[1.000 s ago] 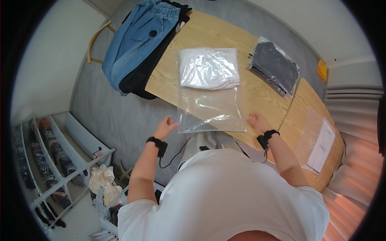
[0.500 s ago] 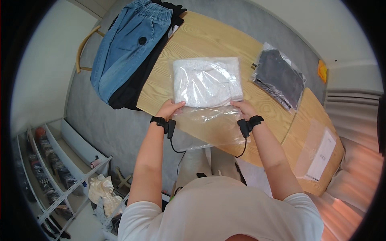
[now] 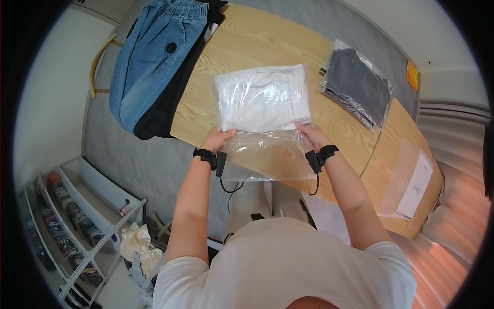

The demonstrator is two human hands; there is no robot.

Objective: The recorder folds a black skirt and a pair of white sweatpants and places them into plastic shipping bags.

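Observation:
A folded white garment (image 3: 257, 100) lies inside a clear plastic bag (image 3: 270, 159) over the wooden table. The bag's unfilled end hangs toward me, past the table's near edge. With thumb on top, my left hand (image 3: 218, 139) pinches the bag at the garment's near left corner. My right hand (image 3: 313, 135) grips the near right corner the same way. The undersides of both hands' grips are hidden. Each wrist wears a black strap with a small device and a cable.
Blue jeans (image 3: 154, 67) on black clothing drape over the table's left end. A bagged dark garment (image 3: 355, 82) lies at the right. Beyond the table seam rests a white sheet in clear plastic (image 3: 413, 190). Metal shelving (image 3: 87, 242) stands at lower left, a wooden chair (image 3: 95, 67) at upper left.
Within the view, the bagged garment has shifted slightly up and tilted, its right side higher. Both hands keep their hold at the corners. The bag's loose end looks flatter.

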